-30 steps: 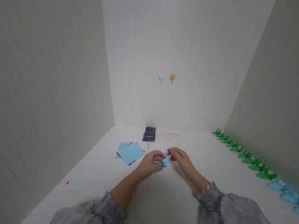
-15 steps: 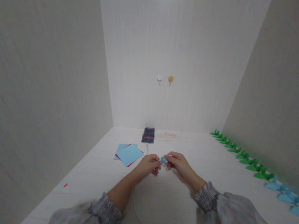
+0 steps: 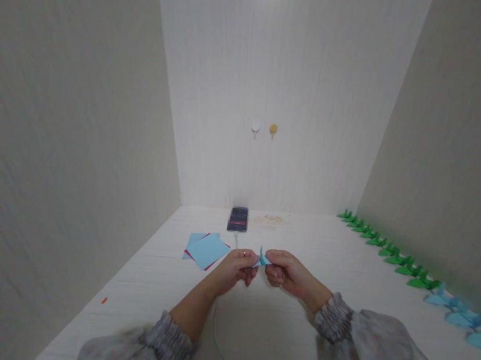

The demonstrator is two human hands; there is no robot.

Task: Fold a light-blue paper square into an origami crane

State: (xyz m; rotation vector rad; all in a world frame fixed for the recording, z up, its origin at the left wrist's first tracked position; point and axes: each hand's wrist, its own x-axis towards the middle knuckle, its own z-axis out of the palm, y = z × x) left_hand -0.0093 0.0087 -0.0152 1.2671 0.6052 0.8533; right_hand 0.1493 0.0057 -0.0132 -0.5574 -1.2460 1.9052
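Note:
A small folded piece of light blue paper (image 3: 262, 259) is held in the air over the white table, with one thin point sticking up. My left hand (image 3: 238, 266) pinches its left side between thumb and fingers; a ring shows on that hand. On the other side, my right hand (image 3: 286, 270) grips the right end of the same paper, its fingers curled beneath. Parts of the folds are hidden behind the fingertips. Left of my hands lies a loose stack of square blue paper sheets (image 3: 208, 251), with red edges showing between them.
A phone (image 3: 238, 219) with a white cable (image 3: 220, 341) lies at the back. Rows of green folded paper figures (image 3: 397, 259) and light blue ones (image 3: 460, 317) line the right wall. A small orange-red scrap (image 3: 104, 300) lies left. Two hooks (image 3: 273, 129) are on the back wall.
My right hand has shifted slightly downward and turned. The folded paper now shows an upright point between my hands. My left hand keeps its pinch.

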